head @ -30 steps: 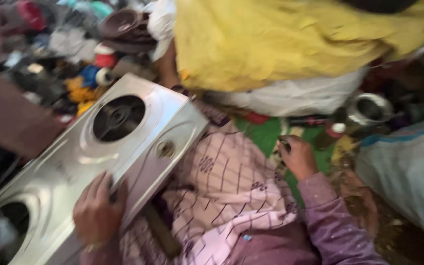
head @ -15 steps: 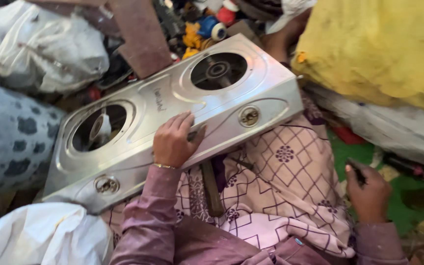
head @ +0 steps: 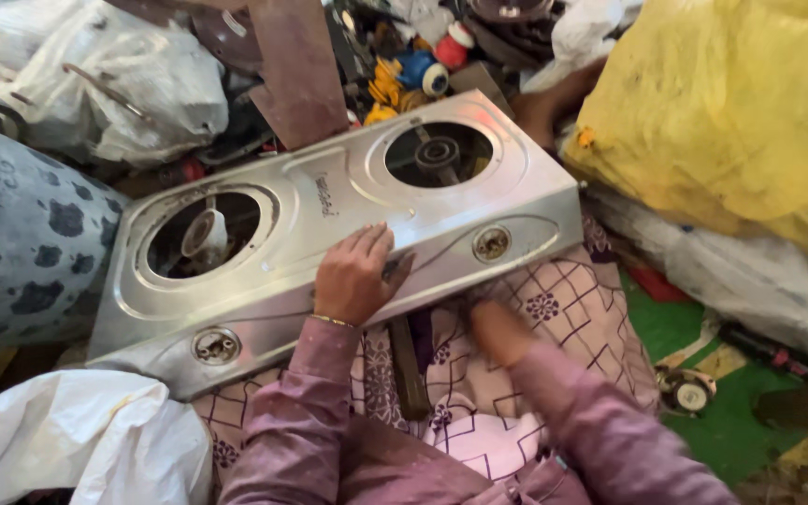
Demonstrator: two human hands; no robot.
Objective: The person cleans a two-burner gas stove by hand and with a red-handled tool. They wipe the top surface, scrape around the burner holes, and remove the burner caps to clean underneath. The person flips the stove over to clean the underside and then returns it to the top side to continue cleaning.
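Right hand (head: 500,329) has swung in from the far right to the lap, blurred, grip cannot be told; left hand (head: 355,277) lies flat, fingers spread, on the stove (head: 329,201) resting across the knees

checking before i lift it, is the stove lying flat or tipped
Tipped: the steel two-burner stove leans on the lap, right end higher, left hand flat on its top; right hand blurred below.

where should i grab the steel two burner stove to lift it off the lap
Probably take the stove by its two short ends, a grip from each side. It is long, flat and tilted across the lap, and the left hand pressing its front edge only steadies it.
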